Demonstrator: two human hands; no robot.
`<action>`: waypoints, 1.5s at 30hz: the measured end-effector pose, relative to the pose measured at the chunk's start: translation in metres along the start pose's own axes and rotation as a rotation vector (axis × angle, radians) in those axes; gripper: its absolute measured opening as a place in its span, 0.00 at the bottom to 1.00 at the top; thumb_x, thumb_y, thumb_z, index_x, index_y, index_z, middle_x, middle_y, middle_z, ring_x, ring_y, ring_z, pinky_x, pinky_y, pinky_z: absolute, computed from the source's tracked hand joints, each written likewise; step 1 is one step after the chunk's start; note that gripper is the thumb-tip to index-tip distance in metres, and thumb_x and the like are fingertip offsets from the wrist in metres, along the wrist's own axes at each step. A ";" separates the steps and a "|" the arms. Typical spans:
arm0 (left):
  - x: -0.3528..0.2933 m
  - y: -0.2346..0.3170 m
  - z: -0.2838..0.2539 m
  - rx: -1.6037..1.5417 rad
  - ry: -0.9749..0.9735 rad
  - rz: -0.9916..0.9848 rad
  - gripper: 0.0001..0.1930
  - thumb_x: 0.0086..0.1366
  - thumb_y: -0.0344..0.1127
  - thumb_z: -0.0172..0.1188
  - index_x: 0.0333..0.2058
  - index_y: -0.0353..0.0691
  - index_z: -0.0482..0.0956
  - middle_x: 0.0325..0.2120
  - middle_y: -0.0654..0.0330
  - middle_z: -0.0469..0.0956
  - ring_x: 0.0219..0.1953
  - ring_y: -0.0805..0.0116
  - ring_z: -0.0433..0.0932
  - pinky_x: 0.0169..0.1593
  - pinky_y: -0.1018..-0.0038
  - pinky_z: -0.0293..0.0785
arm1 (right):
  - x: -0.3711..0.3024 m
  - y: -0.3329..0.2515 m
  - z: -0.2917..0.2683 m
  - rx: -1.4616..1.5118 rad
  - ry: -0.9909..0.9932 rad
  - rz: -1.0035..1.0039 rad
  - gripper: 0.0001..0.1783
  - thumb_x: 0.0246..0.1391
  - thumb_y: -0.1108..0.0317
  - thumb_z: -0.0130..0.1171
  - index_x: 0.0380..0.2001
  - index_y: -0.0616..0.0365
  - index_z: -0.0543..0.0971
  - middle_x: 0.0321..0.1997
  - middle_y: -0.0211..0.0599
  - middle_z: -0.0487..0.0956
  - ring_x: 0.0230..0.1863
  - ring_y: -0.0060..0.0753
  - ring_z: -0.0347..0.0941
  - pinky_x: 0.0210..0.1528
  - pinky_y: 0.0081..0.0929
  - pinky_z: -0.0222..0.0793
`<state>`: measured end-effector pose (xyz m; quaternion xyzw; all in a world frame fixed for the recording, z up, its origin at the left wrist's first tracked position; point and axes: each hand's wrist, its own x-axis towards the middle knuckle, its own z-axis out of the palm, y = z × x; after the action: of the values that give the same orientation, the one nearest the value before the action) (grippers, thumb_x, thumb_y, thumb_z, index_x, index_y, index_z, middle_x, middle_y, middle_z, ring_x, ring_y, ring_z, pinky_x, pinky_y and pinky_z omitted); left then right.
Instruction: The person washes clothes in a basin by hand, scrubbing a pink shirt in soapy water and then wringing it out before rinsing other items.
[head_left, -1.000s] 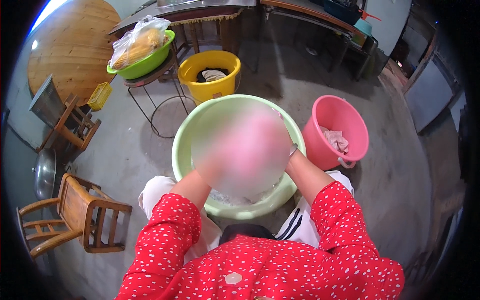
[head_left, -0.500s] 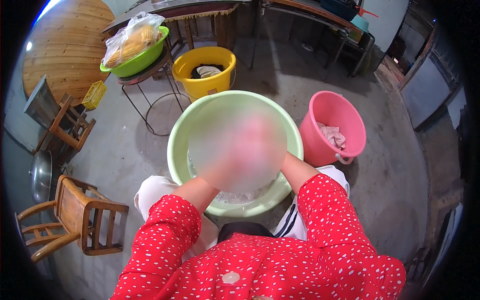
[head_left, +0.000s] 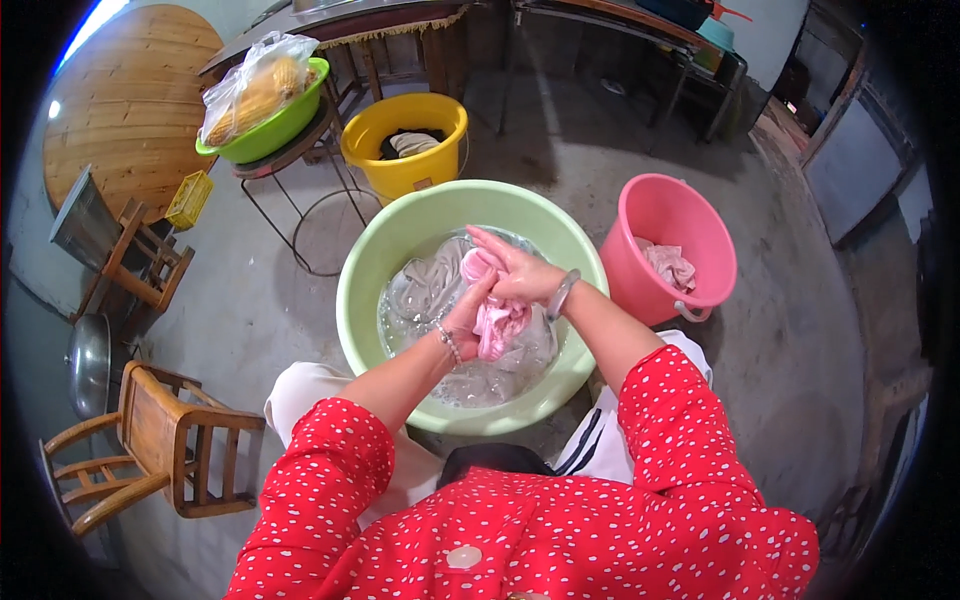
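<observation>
Over a large pale green basin (head_left: 360,290), both my hands grip a wet, bunched pink cloth (head_left: 502,328). My left hand (head_left: 466,322) is closed round it from the left, thumb up. My right hand (head_left: 528,276) presses on the cloth from the right, with its fingers stretched toward the upper left; part of the cloth bulges out between the two hands. Beneath them, grey fabric (head_left: 425,285) lies soaking in slightly sudsy water. Where my palms meet, the cloth is hidden.
To the right stands a pink bucket (head_left: 625,265) with pale pink cloth inside. Beyond the basin is a yellow bucket (head_left: 390,170) holding dark and light fabric. A stool (head_left: 270,165) bears a green bowl (head_left: 265,142) of bagged corn. A wooden chair (head_left: 155,430) is at the left.
A blurred patch covers my hands in the earlier frame, so their movement cannot be told. My view has shifted slightly; the basin and buckets stay in place.
</observation>
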<state>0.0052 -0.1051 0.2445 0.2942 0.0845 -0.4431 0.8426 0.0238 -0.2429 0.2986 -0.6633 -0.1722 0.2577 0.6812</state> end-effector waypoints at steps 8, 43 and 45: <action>-0.017 0.018 0.021 -0.206 -0.173 -0.063 0.34 0.59 0.62 0.39 0.45 0.32 0.65 0.23 0.49 0.68 0.16 0.63 0.65 0.14 0.75 0.62 | -0.006 -0.021 -0.037 0.522 0.241 -0.194 0.36 0.48 0.61 0.56 0.59 0.56 0.56 0.61 0.44 0.60 0.58 0.36 0.61 0.61 0.41 0.52; 0.006 0.012 0.005 1.816 0.435 0.492 0.21 0.43 0.45 0.63 0.34 0.40 0.73 0.25 0.51 0.77 0.28 0.53 0.76 0.33 0.64 0.71 | 0.021 0.030 0.002 -0.557 0.819 -0.165 0.10 0.31 0.75 0.55 0.24 0.57 0.78 0.24 0.41 0.78 0.25 0.37 0.75 0.31 0.28 0.70; 0.002 0.018 0.004 1.745 0.429 0.631 0.23 0.43 0.45 0.63 0.37 0.40 0.71 0.25 0.52 0.77 0.28 0.55 0.77 0.34 0.64 0.72 | 0.020 0.021 0.000 -0.279 0.742 -0.234 0.13 0.32 0.77 0.58 0.29 0.60 0.77 0.29 0.37 0.78 0.27 0.30 0.73 0.32 0.24 0.69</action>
<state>0.0202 -0.1013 0.2543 0.9037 -0.2064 -0.0387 0.3730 0.0374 -0.2316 0.2754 -0.7730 -0.0223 -0.1039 0.6254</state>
